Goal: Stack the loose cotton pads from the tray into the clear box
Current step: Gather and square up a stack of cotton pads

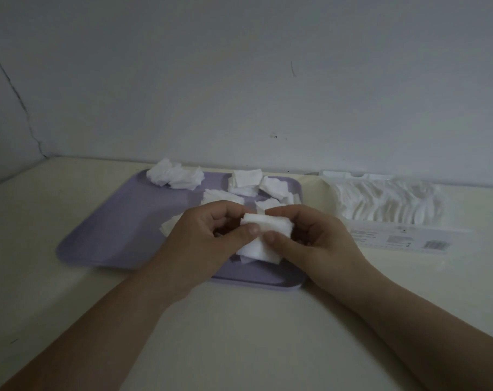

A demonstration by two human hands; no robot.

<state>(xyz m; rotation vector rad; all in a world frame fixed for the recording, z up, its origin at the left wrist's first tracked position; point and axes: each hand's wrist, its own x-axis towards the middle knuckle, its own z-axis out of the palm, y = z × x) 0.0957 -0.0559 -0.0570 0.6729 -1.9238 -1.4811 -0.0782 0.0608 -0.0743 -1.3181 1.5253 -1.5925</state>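
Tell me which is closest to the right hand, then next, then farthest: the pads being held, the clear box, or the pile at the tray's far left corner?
1. The held pads, pinched between the right hand and the left hand.
2. The clear box, to the right of the tray.
3. The far-left pile, at the tray's back corner.

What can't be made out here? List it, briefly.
- Number of pads in the held stack: head view, left hand and right hand cover its ends.
- Tray middle: hidden behind both hands.
- Box walls: clear, dim and blurred; its fill level is unclear.
- Label print: too small and blurred.
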